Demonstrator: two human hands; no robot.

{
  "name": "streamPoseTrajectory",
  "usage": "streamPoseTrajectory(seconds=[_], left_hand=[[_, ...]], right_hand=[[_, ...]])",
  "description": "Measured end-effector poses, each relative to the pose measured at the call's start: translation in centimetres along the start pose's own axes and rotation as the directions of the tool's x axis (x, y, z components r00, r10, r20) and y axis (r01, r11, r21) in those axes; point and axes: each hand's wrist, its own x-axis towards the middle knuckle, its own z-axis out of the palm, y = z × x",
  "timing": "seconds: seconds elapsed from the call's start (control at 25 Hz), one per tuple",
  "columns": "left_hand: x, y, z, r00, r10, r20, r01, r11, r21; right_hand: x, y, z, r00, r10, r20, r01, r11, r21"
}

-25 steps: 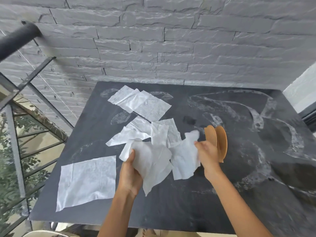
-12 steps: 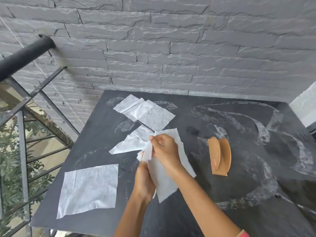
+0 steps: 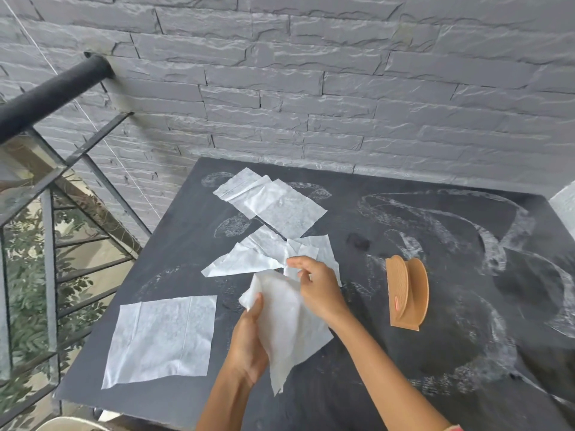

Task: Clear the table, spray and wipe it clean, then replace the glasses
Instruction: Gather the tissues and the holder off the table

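Observation:
Several white paper napkins lie scattered on the dark slate table (image 3: 357,399). My left hand (image 3: 249,343) grips a bunch of gathered napkins (image 3: 289,325) just above the table's near middle. My right hand (image 3: 317,284) hovers right beside the bunch with fingers apart, over a loose napkin (image 3: 245,261). A flat napkin (image 3: 161,337) lies at the near left, and two overlapping napkins (image 3: 273,205) lie toward the far left. A tan wooden napkin holder (image 3: 407,293) stands empty to the right of my hands.
White dried smears (image 3: 491,244) streak the right half of the table. A grey stone-brick wall (image 3: 311,88) runs behind the table. A black metal railing (image 3: 46,94) with glass panels borders the left side, with foliage below.
My right hand set the napkin holder down on the table, passed its napkins to the left hand's bunch, and now has its fingers apart. The camera tilted down slightly.

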Motion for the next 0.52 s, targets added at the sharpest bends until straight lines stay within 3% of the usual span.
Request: streamPoseTrajectory(seconds=[0.16,0.28,0.4,0.52], left_hand=[[0.1,0.7,-1.1,0.999,0.028,-0.032,-0.033,0.985,-0.166],[0.5,0.9,-1.5,0.998,0.020,-0.053,-0.032,0.972,-0.233],[0.8,1.1,-1.7,0.998,0.051,-0.044,-0.059,0.972,-0.227],[1.0,1.4,-1.6,0.997,0.078,-0.020,-0.080,0.974,-0.212]], right_hand=[[3.4,4.9,-1.8,0.942,0.225,-0.248,-0.266,0.953,-0.143],[5.3,7.6,-2.1,0.890,0.354,-0.287,-0.434,0.851,-0.296],[6.5,8.3,-1.2,0.852,0.404,-0.333,-0.508,0.791,-0.341],[7.7,8.2,-0.8,0.859,0.405,-0.314,-0.507,0.762,-0.403]])
